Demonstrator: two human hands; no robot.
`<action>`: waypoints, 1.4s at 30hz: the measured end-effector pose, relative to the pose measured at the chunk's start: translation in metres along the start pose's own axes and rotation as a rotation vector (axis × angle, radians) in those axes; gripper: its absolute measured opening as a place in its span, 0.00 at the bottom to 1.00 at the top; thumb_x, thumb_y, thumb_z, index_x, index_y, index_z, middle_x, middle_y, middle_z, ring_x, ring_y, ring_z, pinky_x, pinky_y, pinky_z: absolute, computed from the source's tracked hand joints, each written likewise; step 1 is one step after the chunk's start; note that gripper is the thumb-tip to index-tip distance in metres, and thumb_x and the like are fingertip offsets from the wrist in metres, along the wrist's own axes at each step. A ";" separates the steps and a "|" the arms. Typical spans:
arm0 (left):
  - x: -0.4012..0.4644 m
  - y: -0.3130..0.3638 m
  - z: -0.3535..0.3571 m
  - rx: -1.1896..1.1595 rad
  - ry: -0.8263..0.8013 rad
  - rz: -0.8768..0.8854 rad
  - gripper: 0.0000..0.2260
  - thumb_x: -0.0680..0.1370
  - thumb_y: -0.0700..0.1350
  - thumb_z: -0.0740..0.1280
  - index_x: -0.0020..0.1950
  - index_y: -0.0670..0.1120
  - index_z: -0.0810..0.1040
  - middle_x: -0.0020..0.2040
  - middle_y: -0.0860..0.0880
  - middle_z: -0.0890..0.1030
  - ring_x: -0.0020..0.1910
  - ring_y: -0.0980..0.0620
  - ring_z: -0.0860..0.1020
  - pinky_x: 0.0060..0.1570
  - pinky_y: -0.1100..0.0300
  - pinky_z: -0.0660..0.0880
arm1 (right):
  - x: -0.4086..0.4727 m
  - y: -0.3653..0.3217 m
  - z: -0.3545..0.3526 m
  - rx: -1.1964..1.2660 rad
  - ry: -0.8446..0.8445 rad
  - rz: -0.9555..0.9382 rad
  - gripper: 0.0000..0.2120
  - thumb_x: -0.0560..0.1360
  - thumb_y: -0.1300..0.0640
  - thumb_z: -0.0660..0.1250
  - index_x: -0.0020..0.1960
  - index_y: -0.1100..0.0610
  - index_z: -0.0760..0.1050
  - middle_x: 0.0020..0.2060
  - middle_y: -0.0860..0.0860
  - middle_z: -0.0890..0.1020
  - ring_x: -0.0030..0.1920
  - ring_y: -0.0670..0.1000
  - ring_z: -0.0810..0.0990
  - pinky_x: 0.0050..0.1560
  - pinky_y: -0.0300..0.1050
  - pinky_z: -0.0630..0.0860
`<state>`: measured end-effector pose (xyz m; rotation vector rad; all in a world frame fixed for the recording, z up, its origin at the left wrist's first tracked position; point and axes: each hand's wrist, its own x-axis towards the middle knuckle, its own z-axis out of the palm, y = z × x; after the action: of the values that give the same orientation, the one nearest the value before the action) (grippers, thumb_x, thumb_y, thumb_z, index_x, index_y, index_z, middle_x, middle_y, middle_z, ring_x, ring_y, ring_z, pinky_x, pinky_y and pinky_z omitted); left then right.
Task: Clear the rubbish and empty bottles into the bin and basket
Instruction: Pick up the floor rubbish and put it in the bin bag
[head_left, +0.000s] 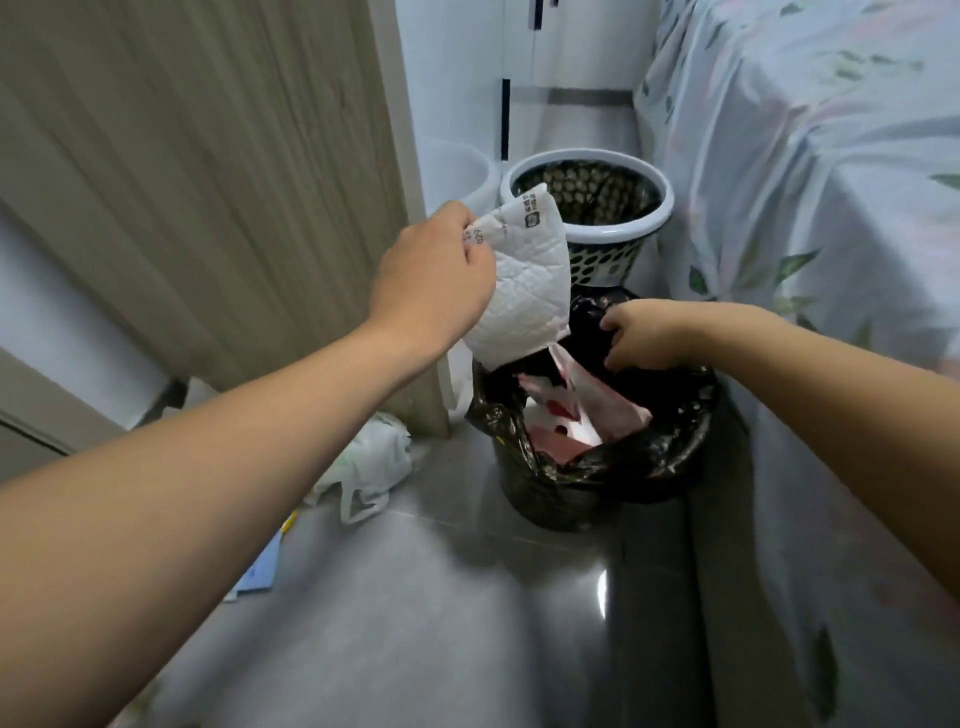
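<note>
Left hand (434, 275): pinches top edge of white padded mailer (524, 291), light, floppy
Right hand (641, 335): grips black liner (597, 467) rim (thin, tears easily), bin (566, 506) open below

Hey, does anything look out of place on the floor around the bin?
Yes. A crumpled white plastic bag lies on the floor left of the black-lined bin, and a blue-white paper lies nearer the camera. Both look like stray rubbish.
</note>
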<state>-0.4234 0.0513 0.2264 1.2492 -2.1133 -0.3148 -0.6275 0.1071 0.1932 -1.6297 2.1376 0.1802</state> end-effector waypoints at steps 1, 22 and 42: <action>0.001 0.003 0.007 0.001 -0.041 -0.001 0.08 0.77 0.44 0.57 0.50 0.46 0.74 0.41 0.49 0.78 0.41 0.46 0.74 0.36 0.56 0.66 | 0.002 0.003 -0.003 -0.032 -0.009 -0.005 0.18 0.74 0.55 0.67 0.62 0.59 0.74 0.56 0.56 0.79 0.53 0.57 0.78 0.49 0.45 0.75; -0.031 -0.056 0.035 0.203 -0.440 0.159 0.13 0.79 0.45 0.58 0.61 0.44 0.75 0.58 0.45 0.78 0.57 0.44 0.76 0.55 0.50 0.73 | -0.010 -0.042 0.026 -0.037 0.106 -0.222 0.23 0.74 0.54 0.63 0.69 0.56 0.68 0.63 0.54 0.74 0.62 0.56 0.74 0.60 0.50 0.73; -0.187 -0.310 -0.134 0.375 -0.429 -0.237 0.17 0.79 0.47 0.60 0.66 0.45 0.72 0.63 0.43 0.76 0.62 0.43 0.74 0.59 0.51 0.72 | -0.024 -0.340 0.151 -0.101 -0.018 -0.654 0.17 0.73 0.53 0.65 0.60 0.57 0.73 0.58 0.55 0.77 0.61 0.57 0.75 0.53 0.43 0.71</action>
<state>-0.0615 0.0660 0.0934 1.7887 -2.4655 -0.3196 -0.2619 0.0824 0.1234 -2.2724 1.4945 0.0949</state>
